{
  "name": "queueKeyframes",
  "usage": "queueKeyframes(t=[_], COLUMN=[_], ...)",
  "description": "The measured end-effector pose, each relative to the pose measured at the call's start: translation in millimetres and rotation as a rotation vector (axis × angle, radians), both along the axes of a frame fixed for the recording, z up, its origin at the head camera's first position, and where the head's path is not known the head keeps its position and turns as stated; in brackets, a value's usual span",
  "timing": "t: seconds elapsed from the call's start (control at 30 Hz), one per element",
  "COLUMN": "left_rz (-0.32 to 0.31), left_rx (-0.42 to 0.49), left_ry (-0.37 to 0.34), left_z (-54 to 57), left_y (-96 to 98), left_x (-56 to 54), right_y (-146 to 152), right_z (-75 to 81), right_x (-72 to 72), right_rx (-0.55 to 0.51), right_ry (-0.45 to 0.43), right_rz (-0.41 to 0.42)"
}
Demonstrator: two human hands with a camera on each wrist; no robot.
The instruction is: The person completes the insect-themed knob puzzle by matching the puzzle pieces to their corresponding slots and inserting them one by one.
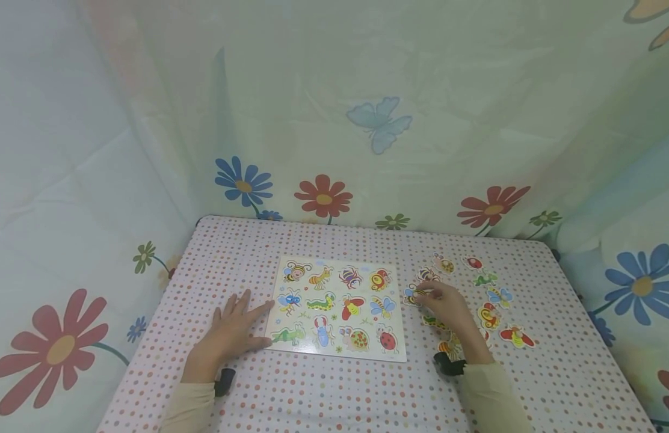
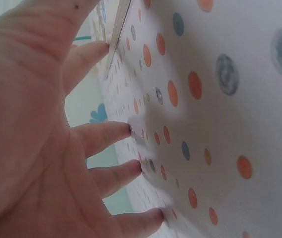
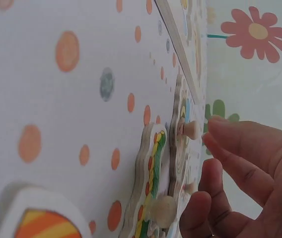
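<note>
A flat puzzle board (image 1: 313, 350) with printed bugs lies on the dotted table. My left hand (image 1: 231, 331) is spread at its left edge; the index finger and thumb touch that side, and in the left wrist view the other fingertips (image 2: 131, 130) rest on the cloth. Over the loose pieces right of the board, my right hand (image 1: 445, 304) is above a bee puzzle piece (image 1: 413, 293). In the right wrist view, thumb and index tips come close together just beside its wooden knob (image 3: 190, 130). A green caterpillar piece (image 3: 153, 173) with a round knob lies nearer.
Several more bug pieces lie scattered at right, among them a ladybug (image 1: 474, 263), a snail (image 1: 490, 316) and a red-winged bug (image 1: 517, 337). An orange-striped piece (image 1: 448, 347) is near the right wrist. A flowered curtain (image 1: 323, 120) hangs behind the table.
</note>
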State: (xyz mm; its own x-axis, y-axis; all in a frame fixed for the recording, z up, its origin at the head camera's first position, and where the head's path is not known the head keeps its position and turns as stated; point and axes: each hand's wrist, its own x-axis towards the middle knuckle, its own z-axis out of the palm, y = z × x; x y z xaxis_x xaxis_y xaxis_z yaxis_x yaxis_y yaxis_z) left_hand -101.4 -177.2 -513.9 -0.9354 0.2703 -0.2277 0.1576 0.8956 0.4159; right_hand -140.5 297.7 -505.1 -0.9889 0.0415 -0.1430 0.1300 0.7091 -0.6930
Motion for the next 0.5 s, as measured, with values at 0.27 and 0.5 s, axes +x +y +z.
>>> queueKeyframes(t=[0.27, 0.5], left_rz=[0.011, 0.009], left_rx=[0.003, -0.009], left_ry=[-0.023, -0.008], left_z=[-5.3, -7.4], left_y=[-2.2, -1.6], left_x=[-2.0, -2.5], right_y=[-7.4, -8.7], right_z=[-0.1, -3.3], right_x=[-3.8, -5.5], right_rx=[0.070, 0.087], right_ry=[-0.017, -0.017], right_rz=[0.011, 0.001])
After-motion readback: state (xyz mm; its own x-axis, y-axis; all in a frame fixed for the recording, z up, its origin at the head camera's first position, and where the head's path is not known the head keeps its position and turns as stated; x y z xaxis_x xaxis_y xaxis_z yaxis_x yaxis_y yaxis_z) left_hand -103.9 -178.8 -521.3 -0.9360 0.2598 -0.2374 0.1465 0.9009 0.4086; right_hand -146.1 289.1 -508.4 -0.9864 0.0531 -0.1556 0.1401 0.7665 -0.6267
